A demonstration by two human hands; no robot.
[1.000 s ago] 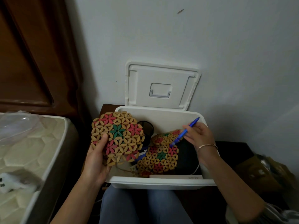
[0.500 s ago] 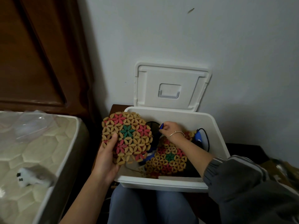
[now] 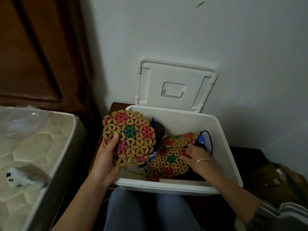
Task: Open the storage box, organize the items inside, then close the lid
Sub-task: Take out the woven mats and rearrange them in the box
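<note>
The white storage box [image 3: 223,147] stands open before my knees, its lid [image 3: 175,85] leaning upright against the wall. My left hand [image 3: 106,159] grips a round woven mat [image 3: 129,137] of tan, red and green petals, held above the box's left edge. A second woven mat [image 3: 171,157] lies tilted inside the box; my right hand [image 3: 195,155] pinches its right edge. A black round cup [image 3: 159,130] at the back holds a blue pen [image 3: 153,121]. A blue item with a black cord [image 3: 205,140] sits behind my right hand.
A mattress [image 3: 33,147] with a clear plastic bag [image 3: 21,120] and a small white object [image 3: 18,178] lies to the left. A dark wooden headboard [image 3: 33,55] stands behind it. A brown bag [image 3: 276,182] rests on the right. A white box [image 3: 183,182] lies along the storage box's front wall.
My right hand carried the blue pen to the black cup at the back, left it there, then came down onto the second mat's right edge. The left hand kept holding its mat.
</note>
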